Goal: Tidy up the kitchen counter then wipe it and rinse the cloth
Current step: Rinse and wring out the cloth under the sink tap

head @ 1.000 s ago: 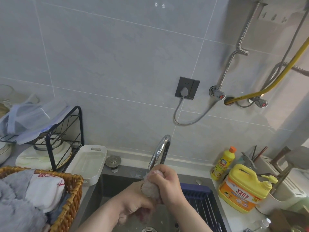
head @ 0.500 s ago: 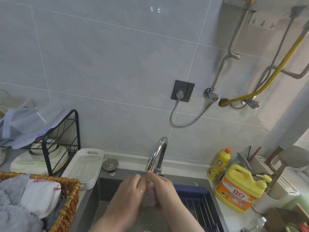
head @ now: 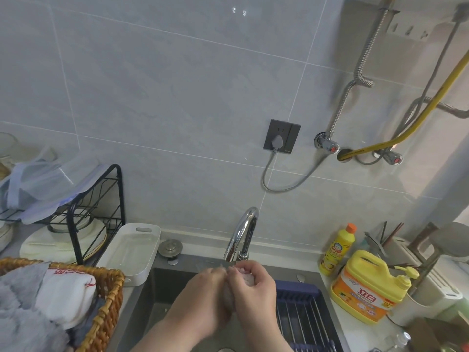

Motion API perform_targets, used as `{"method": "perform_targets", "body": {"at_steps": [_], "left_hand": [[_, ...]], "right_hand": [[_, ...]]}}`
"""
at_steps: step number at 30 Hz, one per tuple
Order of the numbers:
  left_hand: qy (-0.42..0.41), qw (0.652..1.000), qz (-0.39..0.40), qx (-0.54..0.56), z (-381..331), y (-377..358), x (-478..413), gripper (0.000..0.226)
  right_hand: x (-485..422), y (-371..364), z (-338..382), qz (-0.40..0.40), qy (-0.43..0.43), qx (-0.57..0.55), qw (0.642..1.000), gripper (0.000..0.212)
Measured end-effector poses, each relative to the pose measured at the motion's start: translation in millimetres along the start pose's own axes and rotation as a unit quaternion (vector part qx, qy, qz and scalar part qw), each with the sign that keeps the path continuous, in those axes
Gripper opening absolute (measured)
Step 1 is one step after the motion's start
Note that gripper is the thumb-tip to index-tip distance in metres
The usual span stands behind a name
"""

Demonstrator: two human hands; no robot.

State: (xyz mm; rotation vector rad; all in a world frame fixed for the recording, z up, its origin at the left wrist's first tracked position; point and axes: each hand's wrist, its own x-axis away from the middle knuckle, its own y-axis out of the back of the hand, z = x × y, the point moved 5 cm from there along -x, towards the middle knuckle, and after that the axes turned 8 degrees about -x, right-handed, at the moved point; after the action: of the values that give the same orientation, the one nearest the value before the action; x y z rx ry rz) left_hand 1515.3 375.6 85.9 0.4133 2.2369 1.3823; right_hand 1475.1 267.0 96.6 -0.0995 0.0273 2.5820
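both hands close together around the cloth (head: 239, 280), directly below the faucet (head: 243, 233) spout and over the sink (head: 162, 295). left hand (head: 203, 298) wraps the cloth's lower part; right hand (head: 253, 290) clamps its top. risk: squeezing this high under the faucet may splash water onto the wiped surface (head: 355, 331) right of the faucet, near the detergent jug (head: 368, 290). compared with half a second ago, the hands sit slightly closer to the spout and less cloth shows.

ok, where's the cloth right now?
Head view, bottom centre: the small pinkish cloth is bunched between the left hand and right hand, over the dark sink, just under the curved chrome tap.
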Motion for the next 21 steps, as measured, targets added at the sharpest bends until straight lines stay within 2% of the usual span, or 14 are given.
{"method": "perform_targets", "body": {"at_steps": [5, 7, 9, 11, 13, 16, 21], "left_hand": [[-0.012, 0.997, 0.076, -0.026, -20, 12, -4, 0.034], [-0.033, 0.989, 0.139, -0.029, -25, 14, -6, 0.029], [0.008, 0.976, 0.214, 0.048, -22, 14, -5, 0.014], [0.088, 0.941, 0.263, 0.196, -13, 11, -4, 0.019], [0.108, 0.903, 0.299, 0.288, -8, 11, 0, 0.023], [0.086, 0.862, 0.349, 0.356, -5, 11, 5, 0.022], [0.080, 0.804, 0.403, 0.430, 1, -3, 11, 0.018]], "right_hand": [[-5, 3, 19, 0.003, 0.067, 0.038, 0.997, 0.012], [-7, 2, 21, 0.016, 0.089, 0.046, 0.995, 0.017], [-9, -1, 21, 0.027, 0.099, 0.044, 0.994, 0.020], [-11, -2, 21, 0.039, 0.100, 0.043, 0.993, 0.021], [-11, -4, 21, 0.054, 0.109, 0.051, 0.991, 0.023], [-8, -7, 25, 0.085, 0.164, 0.077, 0.980, 0.030], [-3, -11, 31, 0.136, 0.273, 0.128, 0.944, 0.024]]}}
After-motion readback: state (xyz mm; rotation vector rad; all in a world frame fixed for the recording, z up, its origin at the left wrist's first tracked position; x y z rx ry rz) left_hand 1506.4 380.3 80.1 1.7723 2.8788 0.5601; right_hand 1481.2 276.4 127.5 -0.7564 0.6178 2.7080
